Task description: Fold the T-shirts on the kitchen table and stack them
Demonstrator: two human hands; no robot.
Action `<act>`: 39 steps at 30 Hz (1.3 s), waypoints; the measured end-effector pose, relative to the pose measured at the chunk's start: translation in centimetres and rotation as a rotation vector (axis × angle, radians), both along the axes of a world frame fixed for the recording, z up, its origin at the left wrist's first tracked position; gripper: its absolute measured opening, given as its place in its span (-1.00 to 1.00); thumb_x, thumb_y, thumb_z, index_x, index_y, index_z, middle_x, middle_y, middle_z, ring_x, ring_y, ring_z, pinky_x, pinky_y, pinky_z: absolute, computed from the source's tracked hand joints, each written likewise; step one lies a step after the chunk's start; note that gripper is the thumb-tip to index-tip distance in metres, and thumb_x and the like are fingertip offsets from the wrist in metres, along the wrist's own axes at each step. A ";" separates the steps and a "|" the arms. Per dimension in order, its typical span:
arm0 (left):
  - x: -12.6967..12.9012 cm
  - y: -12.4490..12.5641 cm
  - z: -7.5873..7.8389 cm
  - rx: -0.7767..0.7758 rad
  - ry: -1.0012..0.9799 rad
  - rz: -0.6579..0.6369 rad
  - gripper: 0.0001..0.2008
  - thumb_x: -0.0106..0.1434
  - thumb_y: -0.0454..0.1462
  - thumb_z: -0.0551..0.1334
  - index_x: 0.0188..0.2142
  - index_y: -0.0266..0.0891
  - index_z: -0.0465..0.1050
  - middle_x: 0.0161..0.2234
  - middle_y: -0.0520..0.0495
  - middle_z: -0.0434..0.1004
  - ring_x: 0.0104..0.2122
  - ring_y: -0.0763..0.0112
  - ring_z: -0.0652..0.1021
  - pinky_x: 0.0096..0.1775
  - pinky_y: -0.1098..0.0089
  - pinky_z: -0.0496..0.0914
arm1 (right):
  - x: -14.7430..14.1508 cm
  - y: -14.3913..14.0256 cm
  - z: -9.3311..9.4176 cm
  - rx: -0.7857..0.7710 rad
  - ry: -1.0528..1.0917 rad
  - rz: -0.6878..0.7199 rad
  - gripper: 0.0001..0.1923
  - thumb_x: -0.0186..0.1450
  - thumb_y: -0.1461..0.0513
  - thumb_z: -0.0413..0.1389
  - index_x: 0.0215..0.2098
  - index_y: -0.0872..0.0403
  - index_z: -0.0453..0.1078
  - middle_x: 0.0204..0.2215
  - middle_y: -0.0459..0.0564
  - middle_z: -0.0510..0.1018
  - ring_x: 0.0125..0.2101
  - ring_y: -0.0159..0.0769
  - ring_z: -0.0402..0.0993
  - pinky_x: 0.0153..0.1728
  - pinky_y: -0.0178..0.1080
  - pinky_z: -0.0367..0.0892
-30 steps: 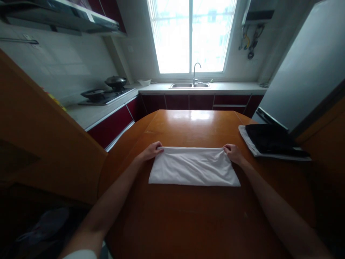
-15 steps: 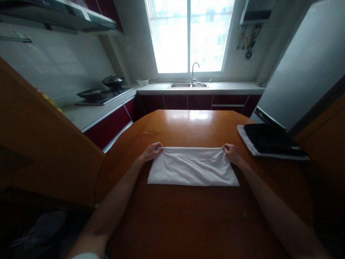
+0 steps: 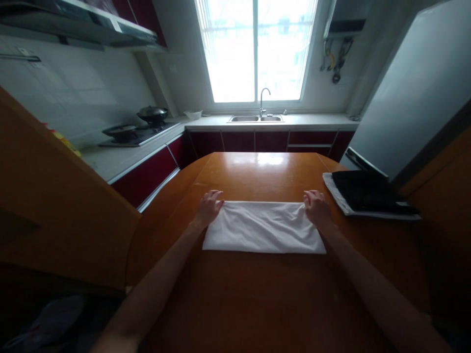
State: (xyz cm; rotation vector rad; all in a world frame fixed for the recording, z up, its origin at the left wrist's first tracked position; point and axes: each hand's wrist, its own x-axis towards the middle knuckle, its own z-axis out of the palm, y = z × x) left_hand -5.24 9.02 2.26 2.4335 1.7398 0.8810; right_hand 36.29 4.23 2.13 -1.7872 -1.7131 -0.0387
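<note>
White folded cloth [image 3: 263,228], a wide flat rectangle, lying near the middle of the round orange-brown wooden table [image 3: 257,299]. Left hand [image 3: 209,206] flat on the far left corner, fingers spread and pressing down, not pinching. Right hand [image 3: 316,207] likewise flat on the far right corner, fingers loosely apart. Well apart at the table's right edge, a folded black garment [image 3: 368,191] resting on a pale folded cloth [image 3: 336,193]. Beyond, a steel sink [image 3: 255,118] under the bright window [image 3: 255,49].

Both forearms run off the bottom edge, and the dark heap [image 3: 44,323] at lower left is too dim to identify.
</note>
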 end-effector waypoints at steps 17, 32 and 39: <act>4.0 -3.0 -3.1 -0.252 0.367 -0.152 -0.33 0.45 0.10 -0.09 0.44 -0.08 0.01 0.46 -0.14 -0.10 0.42 -0.10 -0.06 0.32 -0.17 -0.13 | -1.9 -1.9 -3.4 -0.362 -0.275 0.041 -0.29 0.48 -0.04 -0.24 0.45 0.17 -0.02 0.45 0.18 -0.08 0.44 -0.03 -0.26 0.35 0.25 -0.44; 4.1 -0.9 -2.7 -0.149 0.339 -0.038 -0.40 0.47 0.05 -0.08 0.39 -0.11 0.15 0.41 -0.22 0.07 0.40 -0.05 0.05 0.31 -0.15 -0.08 | -0.6 -1.0 -3.9 -0.453 -0.178 0.024 -0.26 0.47 -0.08 -0.25 0.47 0.15 -0.09 0.47 0.15 -0.19 0.45 -0.04 -0.30 0.35 0.25 -0.31; 3.6 0.8 -2.6 -0.180 0.222 -0.043 -0.49 0.44 -0.05 0.01 0.29 -0.14 0.30 0.34 -0.25 0.24 0.35 -0.01 0.20 0.29 -0.06 0.04 | -0.6 -1.3 -3.9 -0.407 -0.132 0.027 -0.29 0.47 -0.06 -0.22 0.45 0.12 -0.01 0.46 0.16 -0.10 0.44 -0.01 -0.23 0.34 0.27 -0.28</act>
